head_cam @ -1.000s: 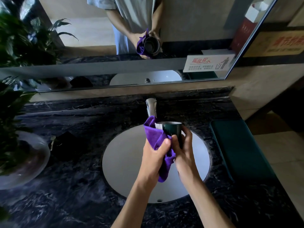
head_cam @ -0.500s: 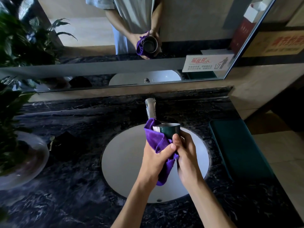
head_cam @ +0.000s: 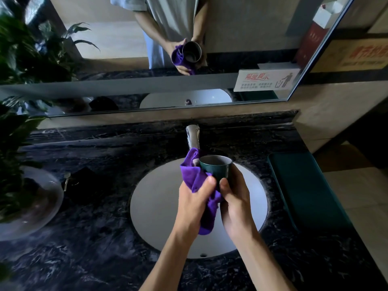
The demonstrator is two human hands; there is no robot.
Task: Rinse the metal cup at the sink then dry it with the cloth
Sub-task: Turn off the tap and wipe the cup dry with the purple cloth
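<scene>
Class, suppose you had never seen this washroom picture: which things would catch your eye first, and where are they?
The bright purple cloth stands out first, bunched in the left hand against the metal cup, which the right hand holds over the white sink, just in front of the tap. Next comes the mirror above the dark marble counter, repeating hands, cloth and cup.

Both forearms were bare to the bottom edge of the view, with no sleeve, watch or ring on the left hand point(head_cam: 197, 203) or right hand point(head_cam: 237, 204). In the mirror point(head_cam: 241, 28), the person wore a pale grey-blue short-sleeved shirt point(head_cam: 168, 15), its loose sleeve ending above the elbow.
</scene>
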